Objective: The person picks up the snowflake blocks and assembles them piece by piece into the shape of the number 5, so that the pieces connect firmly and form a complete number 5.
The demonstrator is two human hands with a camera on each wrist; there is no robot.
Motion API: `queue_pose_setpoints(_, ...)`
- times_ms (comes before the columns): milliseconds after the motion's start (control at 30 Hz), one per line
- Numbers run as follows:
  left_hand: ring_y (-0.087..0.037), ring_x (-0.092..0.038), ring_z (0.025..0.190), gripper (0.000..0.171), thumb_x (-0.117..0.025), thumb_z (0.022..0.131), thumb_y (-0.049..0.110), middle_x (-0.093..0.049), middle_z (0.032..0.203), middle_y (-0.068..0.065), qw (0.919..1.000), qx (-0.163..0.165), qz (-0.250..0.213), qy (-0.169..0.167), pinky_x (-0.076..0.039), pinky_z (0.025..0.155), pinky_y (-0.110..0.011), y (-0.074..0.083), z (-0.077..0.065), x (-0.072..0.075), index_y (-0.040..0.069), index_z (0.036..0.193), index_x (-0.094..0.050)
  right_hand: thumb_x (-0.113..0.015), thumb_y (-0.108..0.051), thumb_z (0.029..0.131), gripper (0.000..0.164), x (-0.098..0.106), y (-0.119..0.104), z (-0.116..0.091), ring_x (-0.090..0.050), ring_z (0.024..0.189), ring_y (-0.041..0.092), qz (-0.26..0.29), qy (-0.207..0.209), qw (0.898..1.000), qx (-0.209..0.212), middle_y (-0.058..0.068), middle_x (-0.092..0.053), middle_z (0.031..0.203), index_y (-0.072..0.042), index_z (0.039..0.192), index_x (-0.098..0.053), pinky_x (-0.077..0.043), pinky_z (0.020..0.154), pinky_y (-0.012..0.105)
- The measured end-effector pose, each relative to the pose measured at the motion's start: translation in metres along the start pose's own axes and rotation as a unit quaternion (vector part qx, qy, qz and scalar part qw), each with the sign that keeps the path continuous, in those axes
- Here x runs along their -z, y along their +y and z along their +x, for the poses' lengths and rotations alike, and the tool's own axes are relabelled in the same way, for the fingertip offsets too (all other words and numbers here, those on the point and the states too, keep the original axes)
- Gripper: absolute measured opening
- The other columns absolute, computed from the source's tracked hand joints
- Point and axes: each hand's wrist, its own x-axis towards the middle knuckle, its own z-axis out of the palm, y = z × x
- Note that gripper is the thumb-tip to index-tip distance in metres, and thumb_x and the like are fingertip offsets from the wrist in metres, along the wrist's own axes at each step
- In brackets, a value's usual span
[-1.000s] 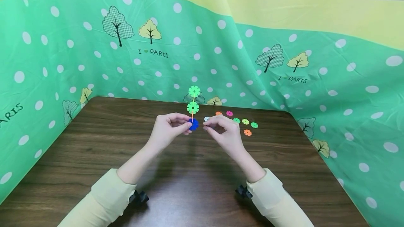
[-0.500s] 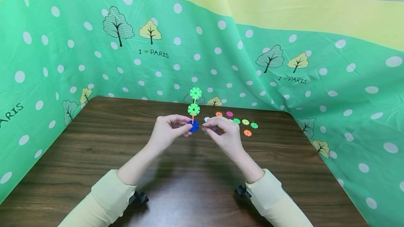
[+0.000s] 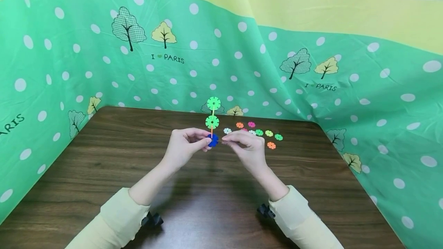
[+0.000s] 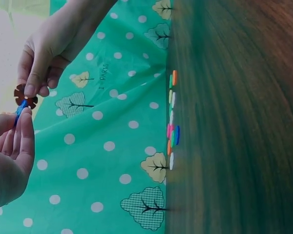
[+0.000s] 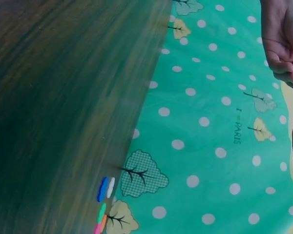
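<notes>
My left hand (image 3: pixel 185 145) pinches a blue flower-shaped snowflake disc (image 3: pixel 213 140) between thumb and fingers. The disc is the lowest of an upright chain. Above it stand an edge-on orange disc (image 3: pixel 212 130), a green disc (image 3: pixel 212 122), an edge-on yellow disc (image 3: pixel 213 111) and another green disc (image 3: pixel 214 103) on top. From the right, my right hand (image 3: pixel 247 149) pinches a notched brown disc (image 4: pixel 18 92) by its edge. That brown disc is edge-on in the head view and overlaps the blue disc (image 4: pixel 18 116) in the left wrist view. Both hands are raised above the table.
Loose discs lie on the dark wooden table (image 3: pixel 207 210) behind the right hand, among them a white disc (image 3: pixel 227 130), a pink disc (image 3: pixel 251 124) and an orange disc (image 3: pixel 271 145). A green dotted cloth (image 3: pixel 194 60) hangs along the table's back and sides.
Both hands and the disc chain have sunk slightly. More of the loose discs behind my right hand now show. Both grips are unchanged.
</notes>
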Motion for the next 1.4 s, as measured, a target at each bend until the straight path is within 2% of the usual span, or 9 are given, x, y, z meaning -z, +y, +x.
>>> queue_pose_setpoints(367, -0.017, -0.068, 0.063, 0.017, -0.073, 0.081, 0.005, -0.071, 0.082, -0.02, 0.9997, -0.015, 0.018, 0.004, -0.057, 0.061, -0.033, -0.003, -0.002, 0.0, -0.005, 0.094, -0.071, -0.077, 0.007, 0.071, 0.016, -0.003, 0.0, -0.003, -0.069, 0.074, 0.017, -0.001, -0.004, 1.0, 0.013, 0.008, -0.072, 0.079, -0.004, 0.082, -0.075, -0.054, 0.068, 0.018)
queue_pose_setpoints(500, -0.025, -0.068, 0.066, 0.017, -0.072, 0.082, 0.004, -0.07, 0.086, -0.022, 0.9998, -0.02, -0.003, 0.007, -0.058, 0.063, -0.034, -0.003, -0.002, -0.001, -0.005, 0.096, -0.069, -0.078, 0.005, 0.071, 0.016, -0.003, 0.0, 0.0, -0.069, 0.077, 0.019, -0.019, 0.004, 1.0, 0.019, 0.008, -0.072, 0.081, -0.005, 0.082, -0.075, -0.054, 0.072, 0.019)
queue_pose_setpoints(600, -0.029, -0.068, 0.069, 0.02, -0.072, 0.081, 0.002, -0.069, 0.088, -0.023, 0.9996, -0.012, -0.023, 0.008, -0.058, 0.066, -0.035, -0.004, -0.002, -0.003, -0.005, 0.099, -0.067, -0.078, 0.004, 0.072, 0.015, -0.003, -0.001, 0.001, -0.069, 0.081, 0.019, -0.033, 0.007, 0.999, 0.019, 0.008, -0.073, 0.082, -0.005, 0.083, -0.075, -0.053, 0.075, 0.02)
queue_pose_setpoints(800, -0.018, -0.068, 0.071, 0.026, -0.074, 0.079, 0.002, -0.069, 0.089, -0.017, 0.9985, 0.02, -0.048, 0.016, -0.057, 0.07, -0.035, -0.007, -0.003, -0.009, -0.004, 0.103, -0.064, -0.078, 0.004, 0.071, 0.015, -0.003, 0.001, -0.001, -0.069, 0.08, 0.019, -0.041, 0.011, 0.999, 0.026, 0.007, -0.072, 0.081, -0.006, 0.082, -0.075, -0.053, 0.075, 0.019)
queue_pose_setpoints(867, -0.019, -0.069, 0.072, 0.027, -0.074, 0.079, 0.002, -0.07, 0.088, -0.014, 0.9976, 0.031, -0.057, 0.021, -0.057, 0.071, -0.036, -0.008, -0.003, -0.01, -0.004, 0.103, -0.064, -0.078, 0.004, 0.071, 0.015, -0.003, 0.001, -0.001, -0.069, 0.079, 0.019, -0.04, 0.013, 0.999, 0.029, 0.007, -0.072, 0.081, -0.006, 0.082, -0.075, -0.053, 0.076, 0.019)
queue_pose_setpoints(1033, -0.034, -0.068, 0.078, 0.027, -0.075, 0.079, 0.002, -0.07, 0.086, -0.01, 0.9957, 0.051, -0.072, 0.028, -0.057, 0.072, -0.036, -0.009, -0.002, -0.013, -0.005, 0.102, -0.063, -0.078, 0.004, 0.07, 0.016, -0.003, 0.001, -0.001, -0.069, 0.079, 0.019, -0.036, 0.008, 0.999, 0.031, 0.006, -0.072, 0.081, -0.006, 0.082, -0.075, -0.052, 0.075, 0.018)
queue_pose_setpoints(1100, -0.033, -0.068, 0.076, 0.026, -0.074, 0.079, 0.002, -0.069, 0.084, -0.008, 0.995, 0.056, -0.077, 0.03, -0.057, 0.071, -0.036, -0.009, -0.002, -0.013, -0.005, 0.1, -0.062, -0.078, 0.004, 0.071, 0.016, -0.003, 0.0, -0.001, -0.068, 0.08, 0.019, -0.039, 0.001, 0.999, 0.029, 0.006, -0.072, 0.082, -0.007, 0.082, -0.074, -0.052, 0.074, 0.018)
queue_pose_setpoints(1267, -0.017, -0.068, 0.069, 0.024, -0.074, 0.078, -0.001, -0.069, 0.08, -0.005, 0.9929, 0.061, -0.095, 0.039, -0.057, 0.071, -0.036, -0.01, -0.002, -0.014, -0.008, 0.097, -0.06, -0.078, 0.002, 0.072, 0.023, 0.003, 0.0, 0.0, -0.068, 0.082, 0.017, -0.049, -0.027, 0.998, 0.017, 0.006, -0.072, 0.09, -0.007, 0.092, -0.073, -0.054, 0.07, 0.021)
queue_pose_setpoints(1400, -0.016, -0.068, 0.069, 0.024, -0.074, 0.078, -0.001, -0.069, 0.08, -0.006, 0.9923, 0.058, -0.1, 0.045, -0.057, 0.071, -0.036, -0.01, -0.003, -0.012, -0.008, 0.097, -0.06, -0.08, -0.001, 0.072, 0.03, 0.013, 0.004, 0.001, -0.068, 0.08, 0.016, -0.062, -0.055, 0.997, 0.0, 0.005, -0.071, 0.096, -0.006, 0.1, -0.071, -0.055, 0.07, 0.023)
